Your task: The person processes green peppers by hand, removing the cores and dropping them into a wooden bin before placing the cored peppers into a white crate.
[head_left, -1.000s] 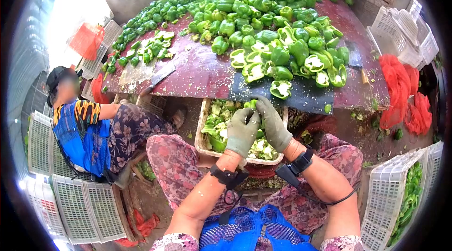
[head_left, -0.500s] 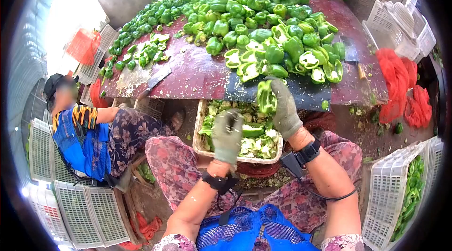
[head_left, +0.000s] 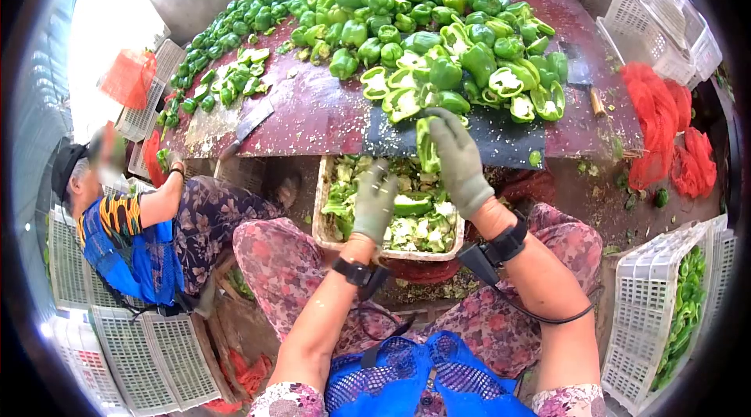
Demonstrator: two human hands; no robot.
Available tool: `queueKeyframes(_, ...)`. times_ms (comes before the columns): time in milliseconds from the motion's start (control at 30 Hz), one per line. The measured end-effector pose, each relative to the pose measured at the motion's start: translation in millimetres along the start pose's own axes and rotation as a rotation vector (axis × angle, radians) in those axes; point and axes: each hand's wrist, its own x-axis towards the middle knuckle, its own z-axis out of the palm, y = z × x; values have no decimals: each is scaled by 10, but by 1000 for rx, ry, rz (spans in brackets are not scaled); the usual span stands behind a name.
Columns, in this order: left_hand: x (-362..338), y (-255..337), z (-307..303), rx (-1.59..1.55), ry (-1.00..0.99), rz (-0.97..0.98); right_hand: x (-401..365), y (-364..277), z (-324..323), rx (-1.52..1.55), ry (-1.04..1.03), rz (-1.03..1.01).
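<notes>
My right hand (head_left: pixel 458 159), in a grey-green glove, is closed on a piece of green pepper (head_left: pixel 427 145) at the table's front edge. Lower and to the left, my left hand (head_left: pixel 375 202), gloved too, hovers over a white crate (head_left: pixel 318 213) filled with pale pepper cores and green scraps (head_left: pixel 422 233). Its fingers are partly spread and I see nothing in them. Halved peppers (head_left: pixel 403 104) lie just beyond my right hand, in front of a large heap of whole green peppers (head_left: pixel 375 6).
A knife (head_left: pixel 254 120) lies on the red table (head_left: pixel 313 120); a second blade (head_left: pixel 577 65) is at right. A co-worker (head_left: pixel 133 221) sits at left. Crates stand on both sides, one holding cut peppers (head_left: pixel 682 315). Red net bags (head_left: pixel 653 127) hang at right.
My right hand has moved slightly up and left with the pepper piece. My left hand's fingers look more spread. The co-worker's arm has come up, holding something green.
</notes>
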Motion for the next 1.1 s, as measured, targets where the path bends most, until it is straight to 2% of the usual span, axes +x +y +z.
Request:
queueKeyframes(33,32,-78,38,325,-141,12,39,48,-85,52,54,-76)
queueKeyframes(67,51,-163,87,646,-281,25,124,275,-252,-246,30,-434)
queueKeyframes(100,48,-196,142,931,-388,132,121,250,-186,51,36,-209)
queueKeyframes(133,5,-234,246,1173,-388,184,72,195,-208,383,-25,29)
queueKeyframes(167,23,-256,284,1275,-465,135,17,126,-227,716,-3,280)
queueKeyframes(200,51,-306,316,1376,-542,83,71,143,-289,883,-51,422)
queueKeyframes(267,102,-426,285,1321,-582,50,50,219,-332,926,-70,386)
queueKeyframes(400,185,-564,188,1365,-593,194,22,154,-347,932,-129,378)
queueKeyframes(467,206,-506,141,1399,-642,239,48,269,-352,714,-146,252)
queueKeyframes(500,254,-504,166,1444,-700,197,-3,93,-323,764,-179,267)
queueKeyframes(533,250,-522,167,1399,-697,187,-40,-68,-295,811,-210,282)
queueKeyframes(633,247,-476,227,1275,-704,42,-140,-260,-229,374,-161,44)
queueKeyframes(700,252,-390,213,1304,-697,95,-175,-215,-214,150,-122,-167)
queueKeyframes(800,267,-330,140,1359,-635,160,-160,-159,-268,99,-83,-169)
queueKeyframes(867,255,-223,64,1321,-593,99,-139,-134,-335,29,-17,-253)
queueKeyframes(900,264,-172,22,1227,-566,40,-137,-166,-344,-7,14,-294)
queueKeyframes(933,255,-214,-39,1112,-462,23,-142,-213,-348,-161,107,-476)
queueKeyframes(1000,279,-170,-131,818,-399,-84,-171,-391,-387,-613,246,-835)
queueKeyframes(1033,213,-60,-142,510,-320,-135,-205,-432,-368,-594,121,-908)
queueKeyframes(1067,179,71,-142,235,-379,-201,-194,-393,-383,-752,-60,-967)
queueKeyframes(1100,130,200,-110,-41,-414,-181,-189,-297,-334,-944,-261,-920)
